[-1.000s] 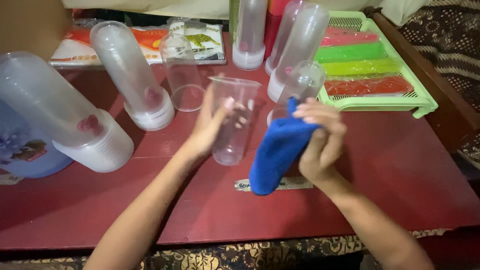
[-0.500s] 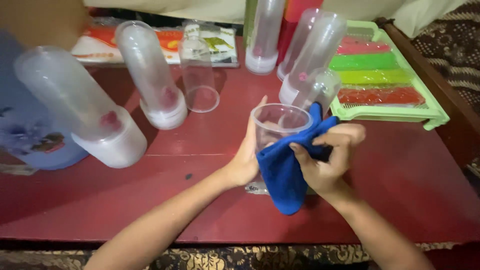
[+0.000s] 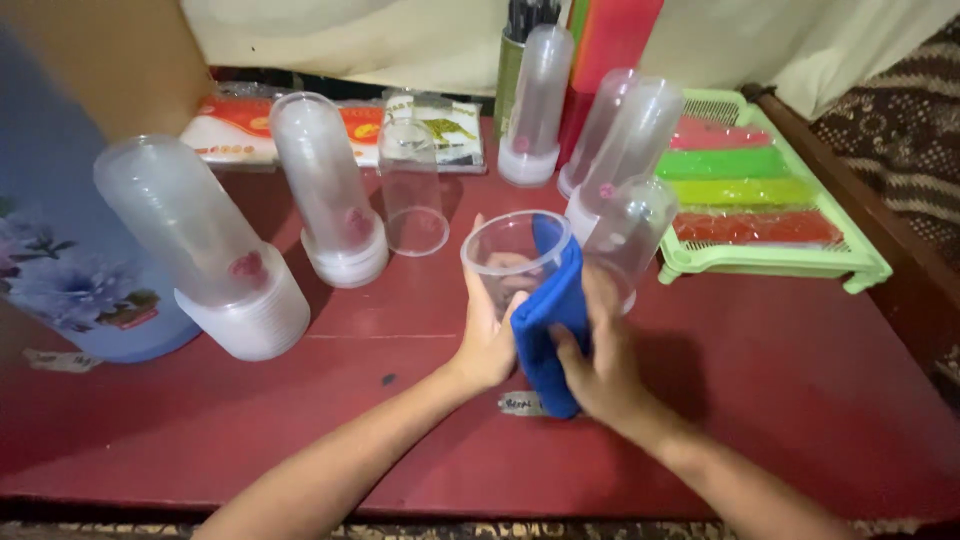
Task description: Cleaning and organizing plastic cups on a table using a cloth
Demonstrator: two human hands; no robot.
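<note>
My left hand [image 3: 487, 335] grips a clear plastic cup [image 3: 508, 258] from its left side, the open rim tilted toward me. A blue cloth [image 3: 553, 310] is draped over the cup's right rim, one end tucked inside, the rest hanging down its outer side. My right hand [image 3: 597, 352] presses that cloth against the cup from the right. Cup and hands hover just above the dark red table [image 3: 780, 370].
Tall stacks of upturned clear cups [image 3: 205, 245] [image 3: 328, 190] [image 3: 628, 135] stand around. A single upturned cup [image 3: 410, 185] is behind. A green tray [image 3: 770, 260] of coloured packets sits right, a blue flowered container [image 3: 60, 250] left. A small label [image 3: 520, 403] lies on the table.
The cup swung upright to face me and came nearer. The blue cloth went from hanging in my right hand to draped over the rim and into the cup, my right hand now pressed against it.
</note>
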